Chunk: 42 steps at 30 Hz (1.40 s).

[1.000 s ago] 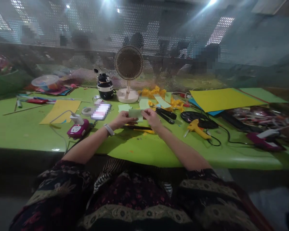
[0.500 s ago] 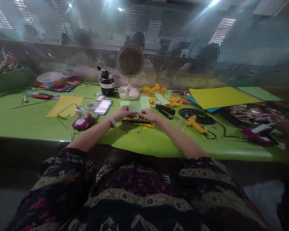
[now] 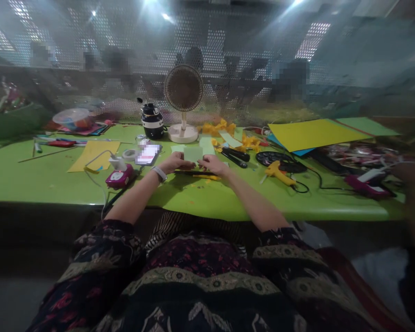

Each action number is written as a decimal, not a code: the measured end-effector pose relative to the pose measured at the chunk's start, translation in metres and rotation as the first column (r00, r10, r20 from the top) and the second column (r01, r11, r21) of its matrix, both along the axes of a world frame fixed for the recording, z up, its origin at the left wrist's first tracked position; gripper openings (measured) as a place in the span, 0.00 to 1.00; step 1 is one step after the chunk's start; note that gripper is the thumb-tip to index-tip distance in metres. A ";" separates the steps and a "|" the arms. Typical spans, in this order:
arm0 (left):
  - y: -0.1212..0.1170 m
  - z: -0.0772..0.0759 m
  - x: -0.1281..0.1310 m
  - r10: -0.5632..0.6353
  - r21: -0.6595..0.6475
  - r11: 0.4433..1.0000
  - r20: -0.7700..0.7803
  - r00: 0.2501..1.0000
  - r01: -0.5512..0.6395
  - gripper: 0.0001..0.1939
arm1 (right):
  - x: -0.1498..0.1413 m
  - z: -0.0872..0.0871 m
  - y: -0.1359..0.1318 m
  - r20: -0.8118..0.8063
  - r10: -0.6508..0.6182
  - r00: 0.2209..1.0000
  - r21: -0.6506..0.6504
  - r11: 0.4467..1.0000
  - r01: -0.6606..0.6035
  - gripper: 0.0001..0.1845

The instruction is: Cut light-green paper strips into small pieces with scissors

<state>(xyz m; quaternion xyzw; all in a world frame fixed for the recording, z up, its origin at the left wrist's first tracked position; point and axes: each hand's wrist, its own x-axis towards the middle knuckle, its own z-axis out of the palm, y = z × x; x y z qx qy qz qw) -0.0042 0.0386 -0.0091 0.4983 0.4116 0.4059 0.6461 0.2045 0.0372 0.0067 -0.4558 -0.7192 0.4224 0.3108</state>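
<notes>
A small light green piece of paper (image 3: pixel 192 153) is held up between my two hands above the table. My left hand (image 3: pixel 174 162), with a pale band at the wrist, pinches its lower left edge. At the lower right, the fingers of my right hand (image 3: pixel 212 165) close on the same paper. Just under the hands lies a yellow and black cutter (image 3: pixel 205 176). More light green paper pieces (image 3: pixel 207 143) lie behind. To the right of my right hand is a black stapler (image 3: pixel 238 156).
A desk fan (image 3: pixel 183 92) and a dark jug (image 3: pixel 153 122) stand at the back. A yellow glue gun (image 3: pixel 280 174) with its cord lies right, by a black round tray (image 3: pixel 281 161). Left are a phone (image 3: pixel 148 154), tape roll (image 3: pixel 129 154) and magenta power socket (image 3: pixel 119 177).
The view has shifted slightly. Both hands keep their hold on the light green paper, which now stands a little more upright.
</notes>
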 end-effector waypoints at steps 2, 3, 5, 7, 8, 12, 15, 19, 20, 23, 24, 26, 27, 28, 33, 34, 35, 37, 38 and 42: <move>0.000 -0.001 -0.002 0.009 -0.016 1.000 -0.004 1.000 -0.009 0.27 | 0.005 0.003 -0.001 0.004 0.003 1.000 -0.002 1.000 -0.003 0.22; -0.001 -0.001 -0.004 0.022 -0.025 0.999 -0.007 1.000 -0.022 0.28 | 0.007 0.003 -0.001 0.006 0.003 1.000 -0.006 1.000 -0.003 0.21; -0.002 -0.002 -0.008 0.047 -0.038 0.998 -0.013 0.999 -0.048 0.30 | 0.010 0.003 -0.001 0.000 -0.003 1.000 -0.015 1.000 0.003 0.22; -0.003 -0.002 -0.011 0.064 -0.038 0.997 -0.010 0.998 -0.064 0.29 | 0.011 0.003 0.000 -0.012 -0.010 1.000 -0.020 1.000 0.010 0.21; -0.005 -0.001 -0.011 0.064 -0.034 0.997 -0.004 0.998 -0.064 0.29 | 0.011 0.002 0.000 -0.015 -0.014 1.000 -0.023 1.000 0.014 0.21; -0.009 0.003 -0.004 0.038 -0.003 0.999 0.021 0.999 -0.038 0.25 | 0.009 0.002 -0.001 -0.019 -0.039 0.999 -0.041 0.998 0.038 0.21; -0.010 0.006 0.006 0.028 0.024 0.999 -0.018 0.999 -0.027 0.22 | 0.009 0.003 -0.004 -0.035 -0.056 0.998 -0.051 0.997 0.054 0.22; -0.008 0.006 0.012 0.044 0.054 0.998 -0.058 0.997 -0.041 0.23 | 0.010 0.005 -0.007 -0.071 -0.015 0.997 -0.086 0.996 0.009 0.21; -0.008 0.005 0.012 0.046 0.054 0.998 -0.055 0.997 -0.043 0.23 | 0.010 0.005 -0.007 -0.078 -0.003 0.997 -0.099 0.995 -0.005 0.20; -0.009 0.003 0.011 0.056 0.039 0.998 -0.028 0.998 -0.055 0.25 | 0.009 0.003 -0.007 -0.100 0.015 0.995 -0.125 0.992 -0.027 0.18; -0.010 0.002 0.011 0.058 0.037 0.998 -0.015 0.998 -0.058 0.26 | 0.009 0.003 -0.007 -0.106 0.015 0.994 -0.130 0.991 -0.029 0.17; -0.013 0.000 0.012 0.056 0.044 0.997 0.002 0.998 -0.056 0.27 | 0.009 0.002 -0.006 -0.104 0.008 0.995 -0.141 0.990 -0.023 0.16; -0.014 0.000 0.012 0.051 0.053 0.997 0.006 0.999 -0.051 0.28 | 0.009 0.002 -0.006 -0.094 0.004 0.996 -0.146 0.989 -0.017 0.16; -0.015 -0.001 0.012 0.045 0.063 0.997 0.003 0.999 -0.045 0.28 | 0.009 0.002 -0.006 -0.080 0.000 0.997 -0.151 0.988 -0.012 0.16; -0.013 -0.003 0.012 0.038 0.079 0.996 -0.039 0.999 -0.035 0.29 | 0.008 0.004 -0.008 -0.037 0.000 0.999 -0.144 0.990 -0.005 0.13; -0.013 -0.004 0.011 0.037 0.075 0.997 -0.037 0.999 -0.034 0.29 | 0.007 0.004 -0.008 -0.030 0.014 0.999 -0.142 0.990 -0.019 0.13; -0.012 -0.004 0.010 0.035 0.070 0.997 -0.030 0.999 -0.033 0.30 | 0.008 0.005 -0.008 -0.021 0.029 0.999 -0.141 0.989 -0.032 0.12; -0.011 -0.003 0.007 0.035 0.069 0.997 -0.013 0.999 -0.034 0.30 | 0.010 0.005 -0.007 -0.011 0.064 0.998 -0.143 0.988 -0.065 0.11; -0.011 -0.003 0.006 0.033 0.074 0.997 -0.008 0.999 -0.033 0.29 | 0.011 0.006 -0.007 -0.011 0.080 0.997 -0.146 0.986 -0.081 0.10; -0.012 0.000 0.003 0.020 0.089 0.996 -0.023 1.000 -0.018 0.27 | 0.019 0.008 -0.003 -0.004 0.144 0.990 -0.175 0.974 -0.143 0.08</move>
